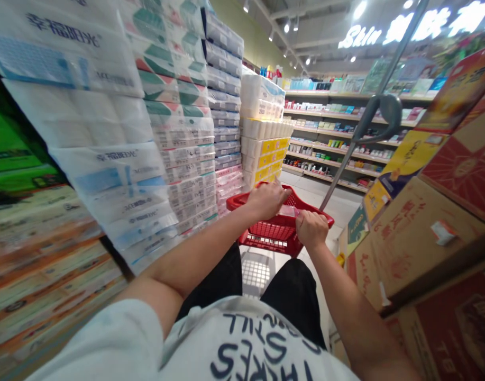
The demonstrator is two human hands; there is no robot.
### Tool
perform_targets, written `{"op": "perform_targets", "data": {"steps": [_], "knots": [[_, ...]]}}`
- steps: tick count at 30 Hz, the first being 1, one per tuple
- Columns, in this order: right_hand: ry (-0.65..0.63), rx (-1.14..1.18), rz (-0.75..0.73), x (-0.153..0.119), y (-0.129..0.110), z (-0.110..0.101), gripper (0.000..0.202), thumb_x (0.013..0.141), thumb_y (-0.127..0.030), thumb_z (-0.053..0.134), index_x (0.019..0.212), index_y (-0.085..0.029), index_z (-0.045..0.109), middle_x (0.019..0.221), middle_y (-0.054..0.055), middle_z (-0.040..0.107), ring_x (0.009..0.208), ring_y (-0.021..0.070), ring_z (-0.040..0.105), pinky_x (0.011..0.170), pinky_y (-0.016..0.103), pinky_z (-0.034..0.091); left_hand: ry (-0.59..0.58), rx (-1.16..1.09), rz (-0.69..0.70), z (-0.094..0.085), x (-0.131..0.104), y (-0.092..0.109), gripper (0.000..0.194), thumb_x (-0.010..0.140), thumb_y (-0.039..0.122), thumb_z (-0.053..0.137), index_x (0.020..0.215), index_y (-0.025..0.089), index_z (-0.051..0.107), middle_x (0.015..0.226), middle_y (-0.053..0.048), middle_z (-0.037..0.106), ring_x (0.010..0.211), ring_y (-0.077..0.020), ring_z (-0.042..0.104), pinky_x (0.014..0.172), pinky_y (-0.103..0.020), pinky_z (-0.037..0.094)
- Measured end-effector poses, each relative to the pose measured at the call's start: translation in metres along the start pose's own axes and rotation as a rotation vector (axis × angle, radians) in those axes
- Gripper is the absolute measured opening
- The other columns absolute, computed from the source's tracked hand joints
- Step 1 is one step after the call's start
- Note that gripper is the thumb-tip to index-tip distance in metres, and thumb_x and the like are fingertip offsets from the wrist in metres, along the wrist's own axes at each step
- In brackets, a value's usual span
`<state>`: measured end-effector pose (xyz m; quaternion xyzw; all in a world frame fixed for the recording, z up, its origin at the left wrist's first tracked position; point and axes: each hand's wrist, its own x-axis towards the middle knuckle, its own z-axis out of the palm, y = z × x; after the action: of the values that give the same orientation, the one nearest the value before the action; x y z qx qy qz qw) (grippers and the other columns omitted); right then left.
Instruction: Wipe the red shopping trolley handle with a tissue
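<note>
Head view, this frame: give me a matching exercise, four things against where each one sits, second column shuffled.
Things:
1. red basket
2. left hand
3. tissue packs
4. cardboard boxes

Places:
A. stacked along the aisle's right side
B. straight ahead, low, between the two stacks
C. gripping the basket's near rim
D. piled high along the aisle's left side

Pairs: 1-B, 2-C, 3-D, 4-A

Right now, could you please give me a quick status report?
Left hand and right hand both shut on red cart handle. Tissue stacks left, cartons right. Aisle floor ahead.
</note>
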<state>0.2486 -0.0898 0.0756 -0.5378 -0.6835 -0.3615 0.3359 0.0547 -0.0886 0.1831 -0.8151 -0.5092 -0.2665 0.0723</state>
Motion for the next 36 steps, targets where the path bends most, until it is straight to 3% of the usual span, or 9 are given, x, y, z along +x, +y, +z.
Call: {"op": "perform_targets", "data": {"steps": [2,7,9,14,19,22,27,33,36], "knots": [[0.007,0.004,-0.003,-0.001,0.001,0.0,0.026,0.094,-0.022,0.041,0.079,-0.017,0.062,0.071,0.004,0.064,0.067,0.0175,0.05,0.071,0.034,0.025,-0.061,0.047,0.104,0.015,-0.016,0.007,0.046,0.096,0.054,0.032,0.108,0.022,0.063,0.099,-0.009,0.066,0.094,-0.0247,0.06,0.077,-0.035,0.044],[0.008,-0.014,-0.001,-0.002,0.005,0.001,0.025,0.093,-0.022,0.043,0.075,-0.018,0.06,0.067,0.004,0.062,0.066,0.0176,0.05,0.071,0.034,0.024,0.145,0.148,0.135,0.041,-0.028,0.008,0.046,0.098,0.046,0.027,0.111,0.019,0.062,0.11,-0.013,0.064,0.102,-0.026,0.057,0.088,-0.041,0.04],[0.004,-0.01,0.002,-0.002,0.006,0.001,0.025,0.093,-0.022,0.042,0.078,-0.018,0.061,0.068,0.004,0.063,0.067,0.0178,0.05,0.071,0.034,0.025,0.125,0.162,0.179,0.048,-0.025,0.007,0.045,0.098,0.044,0.029,0.11,0.018,0.063,0.113,-0.013,0.063,0.106,-0.026,0.056,0.091,-0.042,0.039],[-0.032,-0.015,0.01,-0.001,0.005,0.001,0.026,0.094,-0.022,0.041,0.08,-0.017,0.062,0.069,0.005,0.064,0.068,0.0186,0.051,0.072,0.034,0.025,-0.13,0.157,0.275,0.056,-0.006,-0.005,0.037,0.097,0.035,0.032,0.119,0.023,0.06,0.108,-0.011,0.068,0.101,-0.0246,0.061,0.087,-0.039,0.043],[-0.011,-0.011,-0.007,0.0,0.003,0.001,0.024,0.093,-0.022,0.042,0.079,-0.017,0.062,0.07,0.004,0.064,0.067,0.0181,0.051,0.072,0.033,0.025,-0.474,0.135,0.015,0.053,0.032,-0.019,0.046,0.097,0.039,0.033,0.131,0.017,0.056,0.109,-0.016,0.07,0.098,-0.0286,0.066,0.081,-0.036,0.047],[0.015,-0.032,-0.009,0.0,0.003,0.001,0.024,0.093,-0.022,0.043,0.076,-0.018,0.06,0.069,0.004,0.063,0.067,0.0179,0.051,0.072,0.034,0.025,-0.518,0.125,-0.041,0.054,0.046,-0.018,0.048,0.097,0.038,0.033,0.121,0.011,0.064,0.102,-0.018,0.072,0.095,-0.0293,0.067,0.082,-0.034,0.047],[0.0,-0.04,0.005,-0.001,0.006,0.002,0.027,0.093,-0.022,0.042,0.072,-0.018,0.058,0.066,0.005,0.062,0.066,0.0183,0.051,0.071,0.034,0.025,-0.413,0.125,-0.017,0.053,0.032,-0.006,0.047,0.097,0.042,0.033,0.123,0.017,0.063,0.11,-0.017,0.07,0.103,-0.0315,0.065,0.085,-0.04,0.048],[0.006,-0.043,0.008,-0.002,0.007,0.002,0.025,0.092,-0.022,0.043,0.072,-0.018,0.058,0.066,0.005,0.062,0.066,0.0183,0.051,0.071,0.034,0.024,0.038,0.069,0.359,0.055,-0.022,-0.001,0.049,0.098,0.045,0.029,0.136,0.023,0.05,0.121,-0.011,0.065,0.111,-0.0247,0.058,0.1,-0.043,0.039],[0.003,-0.035,-0.017,-0.001,0.006,0.003,0.023,0.092,-0.021,0.044,0.075,-0.018,0.06,0.067,0.004,0.063,0.067,0.0182,0.051,0.071,0.034,0.025,0.167,0.076,0.418,0.063,-0.04,-0.013,0.05,0.096,0.042,0.035,0.142,0.022,0.043,0.132,-0.01,0.058,0.126,-0.0255,0.047,0.11,-0.044,0.031]]}}
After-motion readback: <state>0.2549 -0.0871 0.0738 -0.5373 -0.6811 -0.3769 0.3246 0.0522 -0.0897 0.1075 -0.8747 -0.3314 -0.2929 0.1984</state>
